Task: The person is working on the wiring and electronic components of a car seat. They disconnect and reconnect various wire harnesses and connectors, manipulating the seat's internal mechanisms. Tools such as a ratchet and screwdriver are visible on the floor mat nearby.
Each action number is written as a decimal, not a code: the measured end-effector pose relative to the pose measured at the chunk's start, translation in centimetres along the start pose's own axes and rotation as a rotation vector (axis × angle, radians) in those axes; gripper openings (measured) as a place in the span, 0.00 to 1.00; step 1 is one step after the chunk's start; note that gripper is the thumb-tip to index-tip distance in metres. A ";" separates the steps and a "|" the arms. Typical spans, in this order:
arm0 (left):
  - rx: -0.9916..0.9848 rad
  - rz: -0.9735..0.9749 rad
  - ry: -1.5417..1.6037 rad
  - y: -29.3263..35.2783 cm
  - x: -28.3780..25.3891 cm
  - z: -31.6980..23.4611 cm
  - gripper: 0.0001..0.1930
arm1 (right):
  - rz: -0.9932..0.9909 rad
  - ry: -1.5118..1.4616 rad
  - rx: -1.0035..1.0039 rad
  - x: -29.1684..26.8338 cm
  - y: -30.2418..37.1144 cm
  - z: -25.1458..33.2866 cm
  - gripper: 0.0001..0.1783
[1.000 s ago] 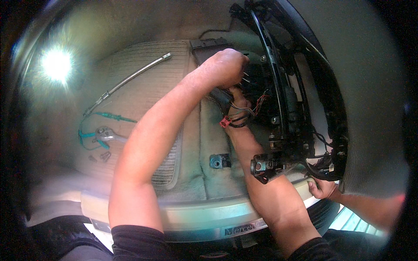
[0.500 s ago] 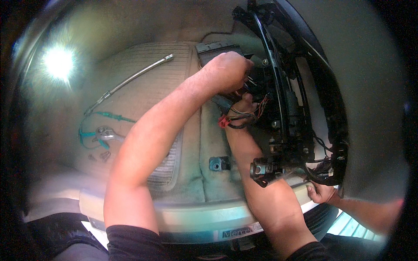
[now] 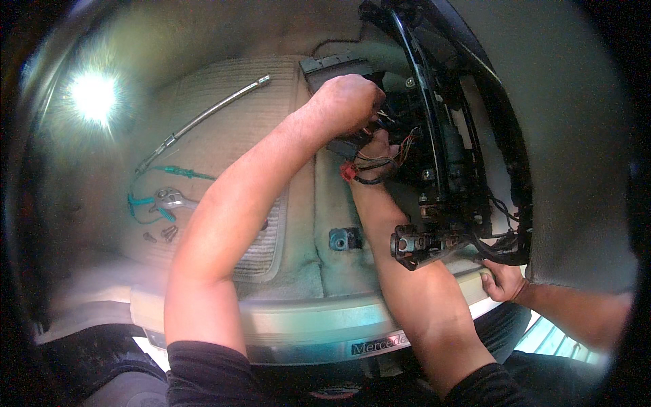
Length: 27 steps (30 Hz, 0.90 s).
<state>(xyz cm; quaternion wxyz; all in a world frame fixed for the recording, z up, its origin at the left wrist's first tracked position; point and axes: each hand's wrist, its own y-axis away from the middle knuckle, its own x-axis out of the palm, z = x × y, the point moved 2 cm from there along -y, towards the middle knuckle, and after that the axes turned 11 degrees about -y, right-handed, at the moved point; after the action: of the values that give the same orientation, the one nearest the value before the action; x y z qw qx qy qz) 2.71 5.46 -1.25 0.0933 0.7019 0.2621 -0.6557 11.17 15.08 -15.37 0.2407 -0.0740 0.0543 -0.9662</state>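
Your left hand point(image 3: 349, 105) is lying over the dark box point(image 3: 336, 66), fingers curling down on its right side. The fingertips are hiding, so I'm not able to tell what they're pinching, if anything. Your right hand point(image 3: 380, 144) is sitting just below, palm side partly showing, with wires point(image 3: 377, 165) looping across it; its grip isn't showing clearly either.

The box is resting left of the black frame point(image 3: 434, 122), its far end standing out past your left hand, and the wires are bunching between your hands and the frame. The box is looking like stiff plastic, probably fairly light, its smooth faces perhaps slipping a little under dry fingers; its long edges are offering the surest hold. The wires are looking soft and springy, the thin ones likely fragile, so holding them by the thicker bundle or by the red clip point(image 3: 348, 171) is seeming kinder than pulling on single strands.

As for containers, nothing is showing inside the box, and I'm seeing no tray for small parts: the screws point(image 3: 169, 235) are lying loose on the carpet point(image 3: 298, 203), near the ratchet point(image 3: 169, 198).
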 end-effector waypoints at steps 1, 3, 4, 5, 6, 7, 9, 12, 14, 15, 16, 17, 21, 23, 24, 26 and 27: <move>-0.014 -0.006 0.003 0.0 -0.1 -0.2 0.13 | -0.003 0.000 -0.001 0.0 -0.1 0.1 0.25; -0.040 -0.011 0.010 0.0 0.0 -0.4 0.13 | -0.009 -0.002 -0.001 -0.1 -0.1 0.2 0.25; -0.037 -0.064 0.021 0.2 0.2 -0.4 0.12 | -0.014 -0.001 0.002 -0.2 -0.2 0.2 0.25; -0.035 -0.120 0.030 0.4 0.5 -0.5 0.11 | -0.014 -0.006 0.002 -0.2 -0.2 0.2 0.25; -0.033 -0.176 0.040 0.5 0.7 -0.5 0.11 | -0.017 -0.005 0.002 -0.2 -0.2 0.3 0.25; -0.042 -0.179 0.060 0.6 1.0 -0.4 0.10 | -0.018 -0.005 0.003 -0.2 -0.1 0.2 0.25; -0.060 -0.187 0.103 1.0 1.1 -0.3 0.10 | -0.023 -0.003 0.006 -0.1 0.0 0.3 0.25; -0.057 -0.126 0.090 0.8 0.8 0.0 0.09 | -0.031 -0.004 0.005 0.1 0.0 0.3 0.25; -0.057 -0.072 0.114 0.7 0.6 0.2 0.09 | -0.037 -0.008 0.007 0.0 0.0 0.4 0.25; -0.056 -0.046 0.126 0.6 0.5 0.2 0.08 | -0.039 -0.008 0.008 0.0 0.0 0.4 0.25; -0.057 -0.059 0.127 0.6 0.4 0.2 0.08 | -0.042 -0.011 0.008 0.0 0.0 0.4 0.25; -0.059 -0.070 0.126 0.7 0.3 0.3 0.08 | -0.042 -0.012 0.009 0.0 0.0 0.4 0.25; -0.046 -0.094 0.064 0.3 0.3 0.5 0.10 | -0.045 -0.027 0.015 0.2 -0.2 0.4 0.25; -0.062 -0.029 0.053 0.2 0.5 0.6 0.11 | -0.044 -0.037 0.022 0.3 -0.1 0.4 0.25; -0.071 0.005 0.050 0.2 0.6 0.6 0.11 | -0.043 -0.045 0.024 0.4 0.0 0.3 0.25; -0.070 -0.025 0.010 0.2 0.6 0.0 0.12 | -0.048 -0.055 0.023 0.3 -0.1 0.2 0.25; -0.067 -0.039 -0.009 0.1 0.5 -0.3 0.12 | -0.054 -0.060 0.022 0.2 -0.2 0.2 0.25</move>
<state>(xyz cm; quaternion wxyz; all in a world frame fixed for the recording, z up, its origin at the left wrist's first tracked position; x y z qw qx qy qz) 3.02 5.64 -1.69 0.1052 0.6903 0.2971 -0.6513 10.96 15.18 -15.11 0.2167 -0.1016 0.0347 -0.9703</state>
